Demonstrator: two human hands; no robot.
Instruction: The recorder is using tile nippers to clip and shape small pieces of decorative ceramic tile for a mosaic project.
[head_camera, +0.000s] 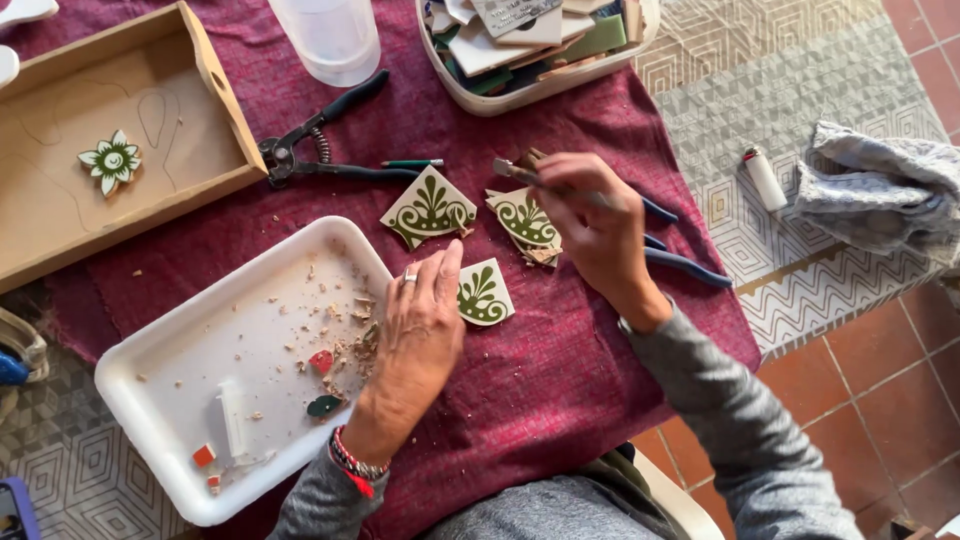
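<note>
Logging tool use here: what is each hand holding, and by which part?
The right hand grips blue-handled nippers by the handles. The left hand holds nothing; its fingertips rest on a green-patterned tile piece.

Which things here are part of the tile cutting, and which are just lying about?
In use: right hand with blue-handled nippers; left hand on a green-patterned tile piece; two more patterned pieces; white tray of chips.

Lying about: black-handled nippers, wooden tray, plastic cup, lighter, grey cloth.

home craft table (560, 370), tile pieces (430, 208)
</note>
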